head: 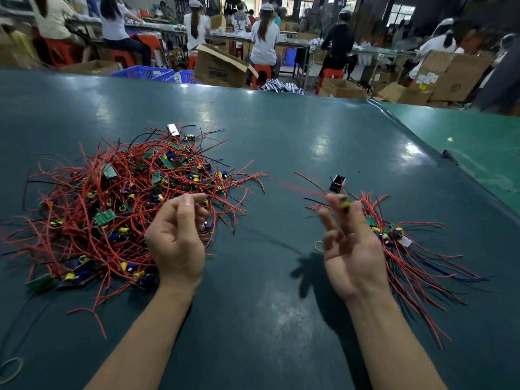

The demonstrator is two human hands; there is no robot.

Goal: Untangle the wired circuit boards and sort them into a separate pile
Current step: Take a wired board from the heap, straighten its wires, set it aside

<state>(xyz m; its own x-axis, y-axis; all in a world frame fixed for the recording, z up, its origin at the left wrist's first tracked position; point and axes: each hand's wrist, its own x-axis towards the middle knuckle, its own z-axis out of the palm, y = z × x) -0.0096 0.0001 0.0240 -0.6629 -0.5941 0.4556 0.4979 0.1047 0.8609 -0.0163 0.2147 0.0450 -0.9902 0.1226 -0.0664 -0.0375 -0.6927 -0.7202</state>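
Observation:
A big tangled heap of small green circuit boards with red and black wires (123, 198) covers the left of the dark green table (281, 136). A smaller, straighter pile of wired boards (399, 243) lies on the right. My right hand (349, 249) is raised beside that pile and pinches a small circuit board (345, 204) at its fingertips; blurred red wires trail from it to the left. My left hand (177, 240) hovers palm up at the heap's right edge, fingers loosely curled, holding nothing that I can see.
A small black component (337, 183) lies behind the right pile. A yellow rubber band (319, 245) sits beside my right hand, another rubber band (11, 370) at the bottom left. A seam (439, 153) runs across the table's right. Seated workers and cardboard boxes fill the background.

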